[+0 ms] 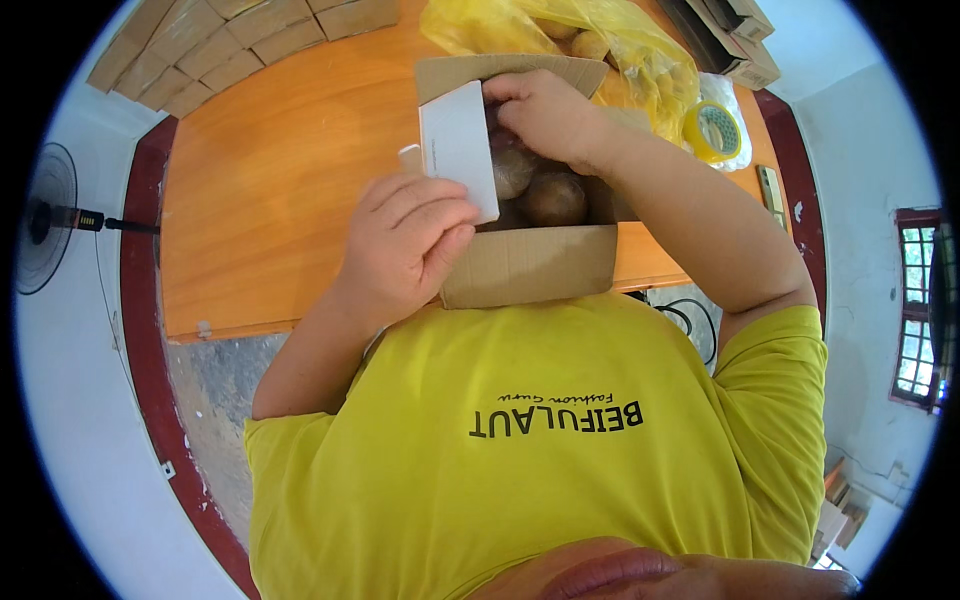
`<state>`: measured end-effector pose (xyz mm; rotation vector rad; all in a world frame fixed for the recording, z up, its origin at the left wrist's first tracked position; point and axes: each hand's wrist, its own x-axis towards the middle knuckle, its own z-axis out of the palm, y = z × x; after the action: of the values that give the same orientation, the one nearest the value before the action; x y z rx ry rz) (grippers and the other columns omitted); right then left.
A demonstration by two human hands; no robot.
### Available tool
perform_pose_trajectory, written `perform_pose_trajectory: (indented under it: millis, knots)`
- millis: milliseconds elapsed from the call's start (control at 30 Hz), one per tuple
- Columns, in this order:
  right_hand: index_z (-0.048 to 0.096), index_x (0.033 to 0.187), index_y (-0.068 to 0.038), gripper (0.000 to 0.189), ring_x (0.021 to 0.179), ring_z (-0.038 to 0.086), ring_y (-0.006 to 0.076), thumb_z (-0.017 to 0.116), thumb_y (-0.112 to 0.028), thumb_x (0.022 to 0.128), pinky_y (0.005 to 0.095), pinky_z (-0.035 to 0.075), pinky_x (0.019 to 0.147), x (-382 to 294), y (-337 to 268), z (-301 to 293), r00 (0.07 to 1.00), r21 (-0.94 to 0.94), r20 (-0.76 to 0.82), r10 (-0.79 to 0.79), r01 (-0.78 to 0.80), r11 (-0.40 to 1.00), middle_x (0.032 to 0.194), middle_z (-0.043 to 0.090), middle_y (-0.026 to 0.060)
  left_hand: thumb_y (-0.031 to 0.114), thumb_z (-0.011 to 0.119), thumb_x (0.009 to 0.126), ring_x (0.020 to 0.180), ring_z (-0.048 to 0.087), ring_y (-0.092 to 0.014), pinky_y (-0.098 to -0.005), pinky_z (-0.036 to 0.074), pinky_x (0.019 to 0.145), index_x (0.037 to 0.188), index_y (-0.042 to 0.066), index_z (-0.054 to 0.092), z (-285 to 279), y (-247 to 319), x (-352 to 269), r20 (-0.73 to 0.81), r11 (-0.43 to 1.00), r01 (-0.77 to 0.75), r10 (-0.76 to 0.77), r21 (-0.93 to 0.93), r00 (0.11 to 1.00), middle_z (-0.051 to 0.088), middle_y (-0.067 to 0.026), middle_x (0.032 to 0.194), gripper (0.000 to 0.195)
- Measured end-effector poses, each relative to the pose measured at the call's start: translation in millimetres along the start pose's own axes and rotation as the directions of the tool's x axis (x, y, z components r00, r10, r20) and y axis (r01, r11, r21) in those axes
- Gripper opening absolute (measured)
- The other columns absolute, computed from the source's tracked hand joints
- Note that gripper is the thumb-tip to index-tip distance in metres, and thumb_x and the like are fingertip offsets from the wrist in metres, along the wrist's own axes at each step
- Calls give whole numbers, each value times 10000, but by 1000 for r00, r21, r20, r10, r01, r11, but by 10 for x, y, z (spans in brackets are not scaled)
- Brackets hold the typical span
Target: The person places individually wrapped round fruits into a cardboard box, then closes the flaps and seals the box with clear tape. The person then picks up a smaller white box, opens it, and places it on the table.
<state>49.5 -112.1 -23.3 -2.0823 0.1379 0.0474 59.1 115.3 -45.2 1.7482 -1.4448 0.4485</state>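
Note:
An open cardboard box (529,266) stands at the table's near edge, against the yellow shirt. Inside lie several round brown fruits (556,199), some with a shiny clear wrap. Along the box's left side a white panel (456,150) with small print leans over the opening; I cannot tell whether it is a flap or a separate card. My left hand (412,232) grips its near end between thumb and fingers. My right hand (551,116) reaches over the box, fingers bent at the panel's far end. Its fingertips are partly hidden, so any hold is unclear.
Behind the box lies a yellow plastic bag (645,64) with round fruits. A roll of yellow tape (712,131) rests to its right. Stacked small cartons (225,45) occupy the far left of the orange table (300,187); more boxes (739,45) sit far right. A fan (49,217) stands left.

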Motion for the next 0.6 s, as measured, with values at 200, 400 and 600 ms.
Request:
perform_pose_trajectory:
  millis: [200,400,600]
  knots:
    - [668,857,-15,233,626,604,157,597,-233,906,292,462,515,4,-205,-19,953,313,31,303,-297,902,780,662,55,103,729,769,873,615,-274,-382,445,788,884,81,692,-19,70,27,70,997,-9,4,71,998,676,-71,999,123]
    - [675,805,-1,280,538,577,161,644,-264,896,300,411,419,67,-132,37,959,200,-53,280,-264,944,676,631,71,104,752,716,856,605,-242,-372,423,768,829,92,679,-32,26,125,128,993,-61,48,100,991,676,-33,946,135]
    - [681,801,14,299,540,581,162,640,-265,899,306,418,423,51,-139,13,960,103,-44,277,-271,957,671,637,71,119,767,701,846,607,-233,-371,427,786,788,97,674,-40,45,198,181,991,-59,38,116,983,664,-21,897,130]
